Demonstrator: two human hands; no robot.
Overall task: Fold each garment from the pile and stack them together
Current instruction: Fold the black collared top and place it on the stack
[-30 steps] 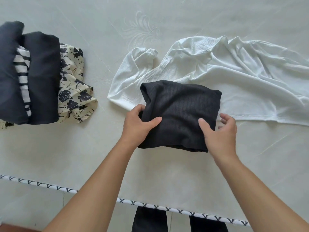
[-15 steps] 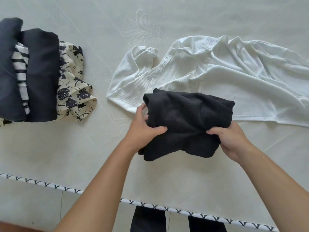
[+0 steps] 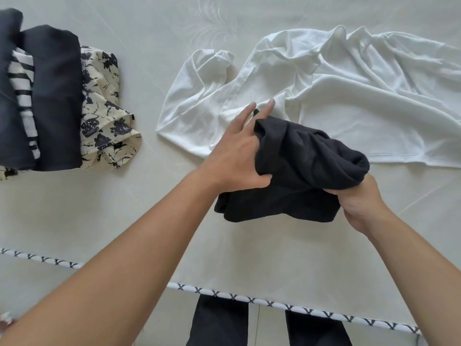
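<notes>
A folded black garment (image 3: 296,176) hangs between both hands just above the pale mattress (image 3: 124,208). My left hand (image 3: 239,156) holds its left edge with the thumb underneath, two fingers stretched out over the white shirt. My right hand (image 3: 359,203) grips the garment's right end from below, fingers curled into the cloth. A crumpled white shirt (image 3: 349,96) lies spread behind it. At the far left stands a stack of folded clothes: dark garments (image 3: 55,101), a striped one (image 3: 23,88) and a cream floral one (image 3: 104,113).
The mattress's patterned piping edge (image 3: 249,299) runs across the bottom, with tiled floor and my dark trouser legs (image 3: 219,323) below it.
The black garment went from lying flat under both hands to being lifted and bunched. My right hand turned under its right end; my left hand slid up along its left edge.
</notes>
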